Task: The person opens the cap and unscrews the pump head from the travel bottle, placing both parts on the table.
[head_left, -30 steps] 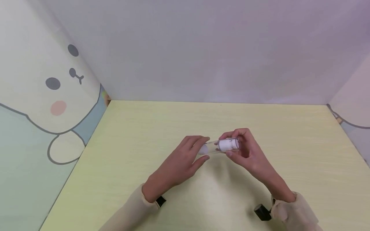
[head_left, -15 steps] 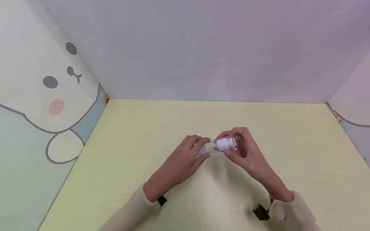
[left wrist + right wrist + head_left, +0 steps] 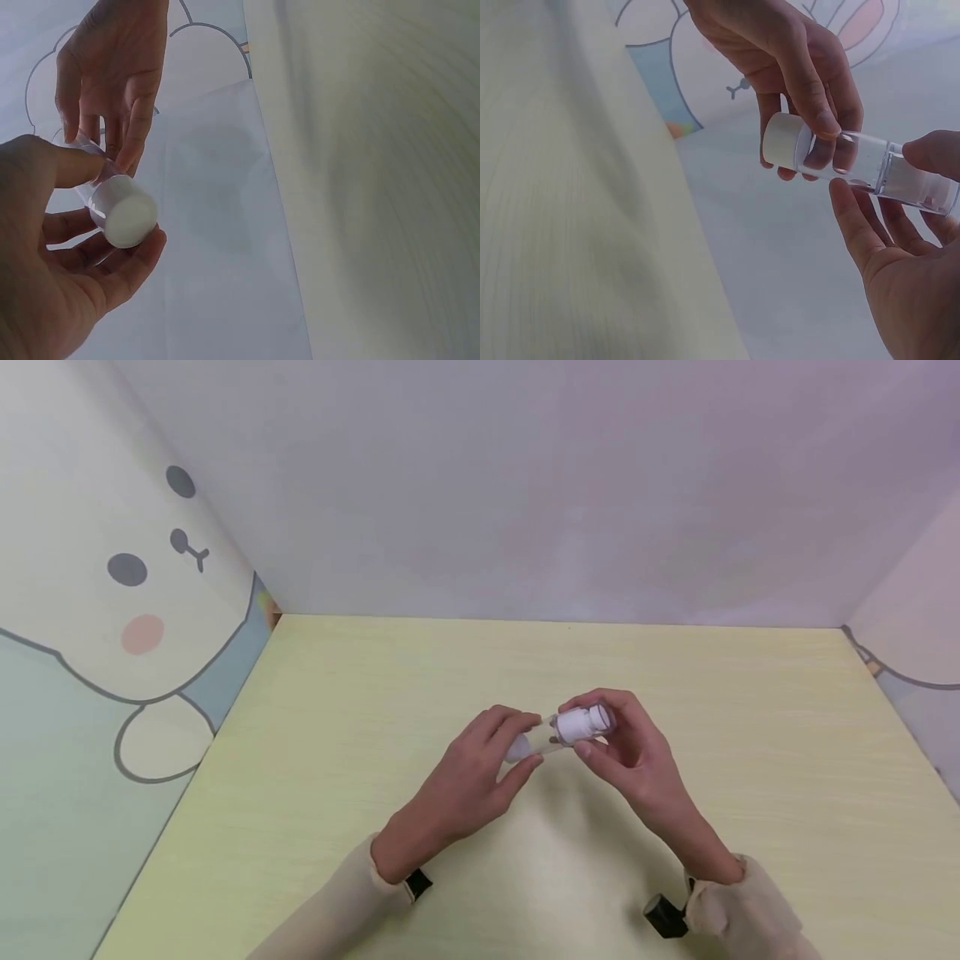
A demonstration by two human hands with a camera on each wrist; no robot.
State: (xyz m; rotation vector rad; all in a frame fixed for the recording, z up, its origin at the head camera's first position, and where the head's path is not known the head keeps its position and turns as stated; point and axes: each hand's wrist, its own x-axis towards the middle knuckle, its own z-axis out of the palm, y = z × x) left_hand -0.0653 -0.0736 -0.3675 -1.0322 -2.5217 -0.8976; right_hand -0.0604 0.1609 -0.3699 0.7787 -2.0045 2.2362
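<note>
Both hands hold a clear cylindrical bottle (image 3: 864,159) above the table, lying nearly on its side with its right end tilted up. A white cap (image 3: 130,219) forms its left end. Toward the other end, a white inner part (image 3: 576,725) with a narrower neck shows through the clear wall. My left hand (image 3: 467,770) grips the capped end, thumb below and fingers over it in the head view. My right hand (image 3: 643,758) holds the opposite end between thumb and fingers. The bottle's middle shows bare between the hands.
A pale yellow wood-grain table (image 3: 375,677) lies under the hands. Behind it rises a plain light wall (image 3: 570,493); a side panel (image 3: 150,693) with a cartoon animal stands at the left. Black wrist-camera pieces (image 3: 664,916) stick out near the sleeves.
The bottle's right end has tilted up a little as my right hand rises slightly. Both hands keep their hold, and the whole head view has shifted slightly.
</note>
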